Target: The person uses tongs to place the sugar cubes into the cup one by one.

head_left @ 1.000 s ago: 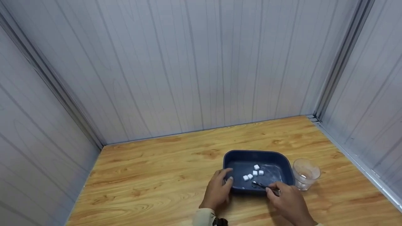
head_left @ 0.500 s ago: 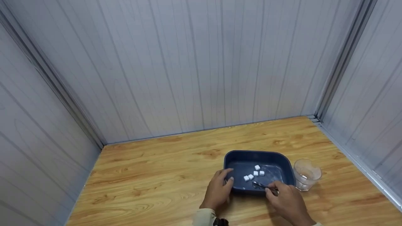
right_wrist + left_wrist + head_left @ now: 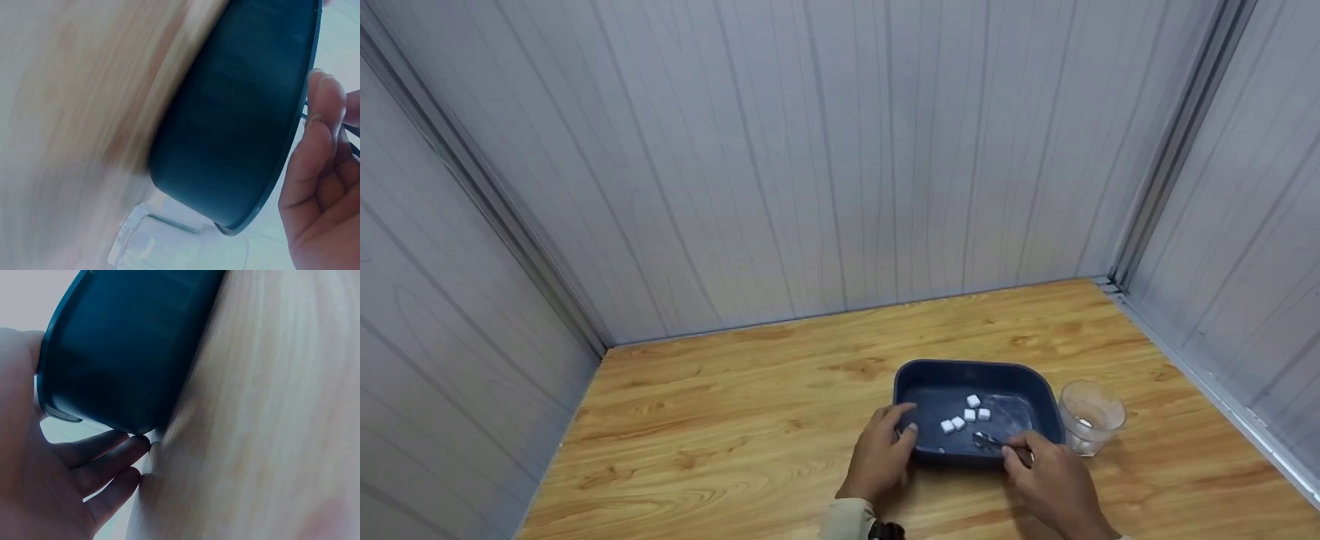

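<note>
A dark blue rectangular tray [image 3: 971,367] stands on the table, with several small white cubes [image 3: 969,415] on its floor. At the tray's left end my left hand [image 3: 876,454] grips the rim, its thumb and a finger reaching over it. My right hand [image 3: 1054,480] pinches small dark tongs [image 3: 992,442] above the front right rim. Their shiny tips are inside the tray, right of the nearest cubes; whether they hold anything is too small to tell. In the right wrist view the tray's wall [image 3: 225,124] hides those tips.
A clear drinking glass [image 3: 1091,416] stands close to the tray's right end, with something small and white at its bottom. The wood-grain table [image 3: 720,427] extends to the left. Pale panelled walls [image 3: 840,150] enclose the table at the back and sides.
My right hand and the tips of the tongs have shifted slightly to the right within the tray. The left hand, the cubes and the glass stay as they were.
</note>
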The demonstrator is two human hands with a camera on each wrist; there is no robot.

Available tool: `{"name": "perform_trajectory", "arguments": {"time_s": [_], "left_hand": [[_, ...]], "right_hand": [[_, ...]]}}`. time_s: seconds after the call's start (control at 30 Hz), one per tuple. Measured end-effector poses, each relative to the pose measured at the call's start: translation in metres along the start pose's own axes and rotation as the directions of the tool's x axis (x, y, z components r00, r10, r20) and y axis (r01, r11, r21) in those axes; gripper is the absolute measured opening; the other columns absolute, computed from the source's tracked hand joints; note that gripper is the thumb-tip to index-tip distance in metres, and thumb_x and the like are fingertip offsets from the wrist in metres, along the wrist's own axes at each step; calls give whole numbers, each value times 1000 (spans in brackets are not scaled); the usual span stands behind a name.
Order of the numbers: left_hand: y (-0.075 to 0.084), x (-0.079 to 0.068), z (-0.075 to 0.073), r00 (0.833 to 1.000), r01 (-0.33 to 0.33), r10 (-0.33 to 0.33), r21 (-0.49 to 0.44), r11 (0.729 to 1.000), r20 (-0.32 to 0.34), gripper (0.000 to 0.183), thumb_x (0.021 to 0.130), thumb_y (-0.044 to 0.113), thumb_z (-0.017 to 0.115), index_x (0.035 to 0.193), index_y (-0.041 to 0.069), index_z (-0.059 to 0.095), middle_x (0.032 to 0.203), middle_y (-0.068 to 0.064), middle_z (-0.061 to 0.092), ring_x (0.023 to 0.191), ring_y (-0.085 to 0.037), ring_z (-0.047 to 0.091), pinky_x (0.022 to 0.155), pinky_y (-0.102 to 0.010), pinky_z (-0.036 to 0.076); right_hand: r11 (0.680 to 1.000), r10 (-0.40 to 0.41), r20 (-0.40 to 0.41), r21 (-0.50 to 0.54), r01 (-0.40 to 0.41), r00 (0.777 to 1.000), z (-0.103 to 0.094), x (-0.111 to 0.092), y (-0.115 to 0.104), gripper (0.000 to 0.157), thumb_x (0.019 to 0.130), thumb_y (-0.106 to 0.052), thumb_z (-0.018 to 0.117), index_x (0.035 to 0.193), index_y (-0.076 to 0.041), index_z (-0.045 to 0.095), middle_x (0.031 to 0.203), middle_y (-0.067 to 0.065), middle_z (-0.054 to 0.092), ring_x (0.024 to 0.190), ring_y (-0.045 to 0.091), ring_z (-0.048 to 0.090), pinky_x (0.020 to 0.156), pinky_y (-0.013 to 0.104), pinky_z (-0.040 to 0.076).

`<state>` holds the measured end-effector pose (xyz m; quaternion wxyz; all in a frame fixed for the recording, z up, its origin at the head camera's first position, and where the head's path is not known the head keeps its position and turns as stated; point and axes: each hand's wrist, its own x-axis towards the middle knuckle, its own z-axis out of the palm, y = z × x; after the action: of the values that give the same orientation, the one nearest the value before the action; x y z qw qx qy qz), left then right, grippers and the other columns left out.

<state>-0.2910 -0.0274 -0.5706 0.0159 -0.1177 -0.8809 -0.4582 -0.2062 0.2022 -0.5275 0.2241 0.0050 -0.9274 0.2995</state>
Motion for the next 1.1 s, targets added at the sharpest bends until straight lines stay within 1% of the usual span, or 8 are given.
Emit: {"name": "perform_trajectory", "arguments": {"time_s": [0.17,0.27,0.4,0.5,0.67,0.83,0.9,1.1], "left_hand": [[-1,0,1,1000,3,-3,-6,1000,-1,34,92,32,53,126,30,56,125,11,48,94,-6,50,93,-37,39],[-1,0,1,1000,-1,1,-15,1000,4,35,93,32,53,127,29,56,125,10,48,76,-6,56,91,-36,39],[-1,-2,0,1000,-23,23,-8,1000,4,35,93,32,51,128,29,55,127,9,47,62,-6,54,89,-35,40],[0,-2,0,999,-34,34,3,999,-6,35,93,32,52,127,28,56,126,10,48,72,-3,51,88,-35,40],[0,0,1,999,-39,39,-6,999,-6,35,92,31,52,127,28,56,125,10,48,71,-3,52,86,-34,41],[0,0,2,999,-43,43,-5,999,-10,35,92,32,53,126,29,56,125,10,49,86,-5,52,89,-36,40],[-1,-1,2,999,-35,35,-8,999,-6,35,92,33,52,127,30,56,126,10,48,86,-5,52,89,-35,40],[-2,0,1,1000,-10,10,-22,1000,3,35,93,32,52,128,29,55,122,10,48,59,-6,52,76,-30,41]], "right_hand": [[999,49,29,6,-49,998,-3,-1,1,5,80,-14,69,82,-15,66,63,-10,59,59,10,54,58,36,43],[999,49,24,14,-49,999,-4,-1,2,4,81,-14,69,83,-15,66,58,-15,54,56,7,51,57,34,41],[999,31,5,19,-31,1000,-4,-3,4,7,80,-13,70,82,-17,65,58,-19,52,55,4,51,56,32,41],[998,49,25,28,-50,998,-5,-3,4,5,81,-15,69,83,-17,65,58,-19,53,55,4,51,57,32,41],[995,96,64,32,-98,993,-7,-4,4,7,84,-21,68,86,-15,65,58,-18,53,54,3,51,58,31,41],[995,89,47,36,-91,995,-9,-5,5,4,84,-17,67,87,-16,66,57,-18,53,53,2,51,57,31,41],[995,85,37,41,-87,996,-9,-5,5,4,84,-15,67,88,-16,66,58,-18,53,54,2,52,57,31,41],[995,76,11,64,-76,997,-10,-3,5,5,84,-14,67,88,-16,67,59,-17,55,54,1,52,56,27,41]]}}
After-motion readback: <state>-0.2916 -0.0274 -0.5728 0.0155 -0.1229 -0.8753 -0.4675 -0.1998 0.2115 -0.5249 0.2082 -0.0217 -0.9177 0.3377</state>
